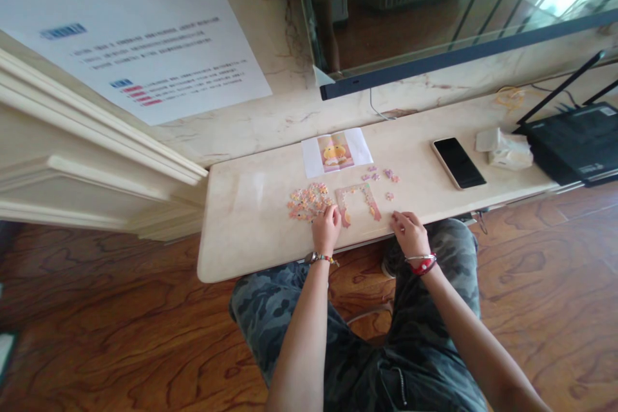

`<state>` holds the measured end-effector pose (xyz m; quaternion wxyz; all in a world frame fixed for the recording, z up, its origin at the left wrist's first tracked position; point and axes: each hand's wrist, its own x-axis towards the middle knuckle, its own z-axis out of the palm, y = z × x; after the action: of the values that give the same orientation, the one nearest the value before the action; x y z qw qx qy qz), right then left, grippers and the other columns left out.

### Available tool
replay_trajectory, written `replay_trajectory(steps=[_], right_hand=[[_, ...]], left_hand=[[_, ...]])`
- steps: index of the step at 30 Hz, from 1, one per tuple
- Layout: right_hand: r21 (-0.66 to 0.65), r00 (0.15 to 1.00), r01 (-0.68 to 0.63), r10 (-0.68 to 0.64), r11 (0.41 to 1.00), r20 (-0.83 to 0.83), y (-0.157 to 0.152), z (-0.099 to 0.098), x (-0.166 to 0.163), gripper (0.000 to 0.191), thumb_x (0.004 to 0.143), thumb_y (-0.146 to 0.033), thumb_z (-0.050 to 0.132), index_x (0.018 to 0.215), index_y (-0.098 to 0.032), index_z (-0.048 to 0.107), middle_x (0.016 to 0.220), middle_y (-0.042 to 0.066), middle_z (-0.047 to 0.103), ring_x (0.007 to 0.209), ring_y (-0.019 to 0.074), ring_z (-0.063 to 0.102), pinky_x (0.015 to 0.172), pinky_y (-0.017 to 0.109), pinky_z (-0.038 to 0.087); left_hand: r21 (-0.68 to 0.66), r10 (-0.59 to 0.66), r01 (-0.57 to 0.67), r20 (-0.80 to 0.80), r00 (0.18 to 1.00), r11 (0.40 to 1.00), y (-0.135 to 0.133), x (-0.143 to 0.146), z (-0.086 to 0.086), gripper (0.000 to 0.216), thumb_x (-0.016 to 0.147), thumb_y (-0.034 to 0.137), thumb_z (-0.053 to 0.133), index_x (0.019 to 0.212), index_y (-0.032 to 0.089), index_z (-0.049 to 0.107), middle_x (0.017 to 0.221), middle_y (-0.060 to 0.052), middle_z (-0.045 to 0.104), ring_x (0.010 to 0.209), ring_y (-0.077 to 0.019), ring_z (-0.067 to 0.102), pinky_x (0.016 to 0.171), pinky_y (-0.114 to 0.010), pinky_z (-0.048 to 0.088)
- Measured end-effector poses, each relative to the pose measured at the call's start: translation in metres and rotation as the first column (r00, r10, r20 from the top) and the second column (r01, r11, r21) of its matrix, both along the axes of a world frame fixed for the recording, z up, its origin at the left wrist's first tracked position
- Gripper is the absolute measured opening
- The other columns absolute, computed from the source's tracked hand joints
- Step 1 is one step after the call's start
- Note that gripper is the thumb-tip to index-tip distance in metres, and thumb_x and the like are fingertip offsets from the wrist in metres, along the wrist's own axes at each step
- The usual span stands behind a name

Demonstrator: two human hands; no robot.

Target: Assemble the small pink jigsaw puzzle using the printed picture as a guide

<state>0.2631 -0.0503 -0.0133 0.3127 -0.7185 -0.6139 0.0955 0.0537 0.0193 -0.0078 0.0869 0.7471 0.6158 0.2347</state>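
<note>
A heap of small jigsaw puzzle pieces (305, 201) lies on the pale stone counter (241, 225). Right of it is a partly assembled puzzle border (358, 189), joined along the top and both sides. At the right edge of the heap, close to the border's left side, is my left hand (327, 226), its fingers closed; what they pinch, if anything, is hidden. My right hand (408, 232) rests near the counter's front edge, right of the border, with fingers curled together on something too small to make out. Several loose purple and pink pieces (375, 176) lie beyond the border.
Behind the puzzle lies a paper with a picture of a yellow figure (337, 153). To the right are a phone (458, 163), a white crumpled packet (509, 150) and a black router (579, 141). A screen (415, 13) hangs above; a printed sheet (135, 32) is on the wall.
</note>
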Motion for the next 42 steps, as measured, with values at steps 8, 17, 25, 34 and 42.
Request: replay_trajectory(steps=[8,17,25,34,42], right_hand=[[0.099,0.984,-0.170,0.174,0.980,-0.036,0.003,0.000,0.002,0.029,0.078,-0.023,0.044,0.107,-0.018,0.048,0.080,0.005,0.059,0.076,0.0175,0.054,0.072,0.033,0.046],[0.111,0.824,-0.567,0.565,0.816,0.050,0.020,0.012,0.011,0.024,0.082,-0.019,0.041,0.105,-0.020,0.047,0.083,0.006,0.059,0.079,0.0166,0.054,0.073,0.033,0.047],[0.106,0.804,-0.594,0.595,0.798,0.024,0.025,0.011,0.013,0.020,0.082,-0.019,0.041,0.100,-0.021,0.050,0.087,0.006,0.060,0.081,0.0155,0.055,0.074,0.031,0.048],[0.105,0.807,-0.590,0.589,0.800,0.043,0.026,0.013,0.013,0.017,0.083,-0.022,0.040,0.093,-0.021,0.053,0.085,0.006,0.060,0.079,0.0144,0.056,0.073,0.029,0.048],[0.065,0.838,-0.546,0.546,0.835,0.018,0.024,0.013,0.012,0.020,0.083,-0.025,0.039,0.093,-0.022,0.056,0.088,0.006,0.060,0.082,0.0156,0.056,0.075,0.032,0.048]], left_hand=[[-0.004,-0.012,0.012,0.006,1.000,1.000,0.000,0.000,0.002,0.019,0.079,0.017,0.039,0.087,0.018,0.057,0.075,-0.003,0.059,0.066,-0.0115,0.052,0.058,-0.021,0.035],[-0.004,-0.005,0.005,-0.016,1.000,1.000,0.000,0.000,0.001,0.019,0.080,0.019,0.040,0.087,0.019,0.057,0.074,-0.003,0.059,0.064,-0.0115,0.052,0.056,-0.021,0.034],[-0.007,-0.003,0.003,-0.022,1.000,1.000,0.000,0.000,0.001,0.018,0.080,0.020,0.039,0.086,0.019,0.057,0.074,-0.003,0.059,0.064,-0.0114,0.052,0.055,-0.021,0.034],[-0.016,0.000,0.000,-0.032,0.999,1.000,0.000,0.000,0.001,0.019,0.080,0.019,0.040,0.087,0.019,0.057,0.073,-0.003,0.058,0.063,-0.0116,0.052,0.055,-0.021,0.034],[-0.034,-0.008,0.007,-0.022,1.000,0.999,0.001,0.000,0.000,0.019,0.080,0.019,0.039,0.088,0.019,0.057,0.075,-0.003,0.058,0.066,-0.0119,0.053,0.056,-0.021,0.035]])
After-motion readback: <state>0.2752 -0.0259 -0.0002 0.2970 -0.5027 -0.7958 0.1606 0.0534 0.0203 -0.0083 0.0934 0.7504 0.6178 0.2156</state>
